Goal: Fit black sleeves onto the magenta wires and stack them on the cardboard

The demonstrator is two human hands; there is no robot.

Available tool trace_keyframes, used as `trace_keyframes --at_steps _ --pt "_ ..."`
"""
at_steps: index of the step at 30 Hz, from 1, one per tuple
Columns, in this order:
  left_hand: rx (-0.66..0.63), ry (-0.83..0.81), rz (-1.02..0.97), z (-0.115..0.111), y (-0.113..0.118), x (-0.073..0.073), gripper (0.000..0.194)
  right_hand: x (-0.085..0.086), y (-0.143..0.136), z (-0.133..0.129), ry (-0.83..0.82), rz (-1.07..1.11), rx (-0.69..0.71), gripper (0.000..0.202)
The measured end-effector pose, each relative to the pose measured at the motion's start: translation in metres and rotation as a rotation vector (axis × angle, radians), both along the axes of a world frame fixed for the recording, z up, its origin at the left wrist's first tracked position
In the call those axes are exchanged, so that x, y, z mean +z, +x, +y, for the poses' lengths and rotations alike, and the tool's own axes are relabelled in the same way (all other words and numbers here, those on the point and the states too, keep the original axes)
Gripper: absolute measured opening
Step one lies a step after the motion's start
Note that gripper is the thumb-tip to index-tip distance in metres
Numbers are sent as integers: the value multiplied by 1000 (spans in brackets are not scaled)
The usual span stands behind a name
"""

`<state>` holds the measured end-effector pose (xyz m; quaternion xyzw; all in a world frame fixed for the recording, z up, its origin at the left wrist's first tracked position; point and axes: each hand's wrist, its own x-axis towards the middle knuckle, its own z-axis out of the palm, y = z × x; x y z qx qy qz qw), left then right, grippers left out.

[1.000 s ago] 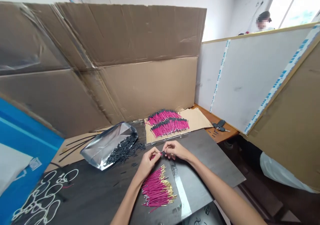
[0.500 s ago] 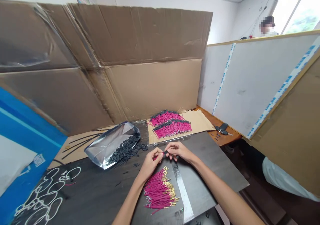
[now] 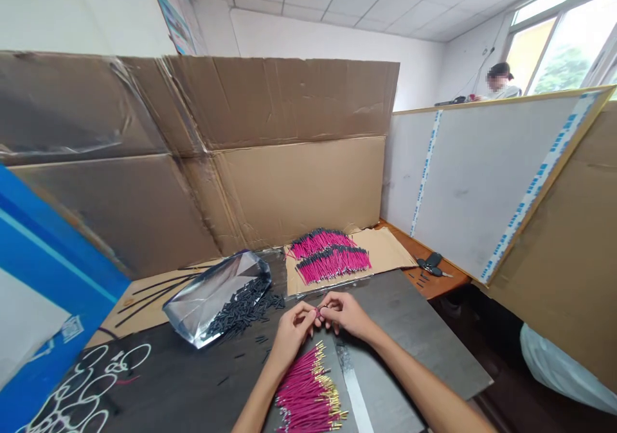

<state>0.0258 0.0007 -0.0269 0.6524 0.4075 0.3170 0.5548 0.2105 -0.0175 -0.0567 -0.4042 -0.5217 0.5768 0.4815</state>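
Note:
My left hand [image 3: 293,330] is closed in a pinch on a short magenta wire [image 3: 317,313], little of which shows between the fingers. My right hand [image 3: 343,315] pinches the same wire from the other side, its fingertips against those of the left. Any black sleeve at the fingertips is hidden. Just below the hands lies a pile of magenta wires [image 3: 303,391] with gold-coloured tips at their right ends. Left of the hands, short black sleeves [image 3: 243,308] spill from an open silver bag [image 3: 193,304].
Behind the hands, two rows of magenta wires with black ends [image 3: 332,263] rest on a cardboard sheet [image 3: 388,247]. White loops of cord [image 3: 87,381] lie at left, keys [image 3: 431,265] at right. Cardboard walls [image 3: 294,176] stand behind; a person [image 3: 501,86] is beyond the partition [image 3: 463,176].
My hands have drawn closer together, and the dark piece seen between the fingertips is now covered. The view has tilted up, so the scene sits lower.

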Motion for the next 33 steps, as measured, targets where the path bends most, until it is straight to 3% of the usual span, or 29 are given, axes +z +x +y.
trace_keyframes --at_steps 7,12,17,22,26,33 --pt "90 34 60 2 -1 -10 55 -7 -3 7 10 137 -151 52" --pt "105 49 19 3 -2 -9 57 -10 -13 14 -19 276 -119 63" --pt "150 45 -40 26 -6 -8 60 -12 -29 47 -42 303 -51 64" --pt "196 53 -67 46 -12 -16 62 -24 -44 75 4 213 -24 66" --pt "175 30 -62 46 -12 -19 63 -33 -46 75 20 166 -65 65" --pt "188 9 -31 44 -12 -15 69 -27 -47 67 36 188 -169 62"
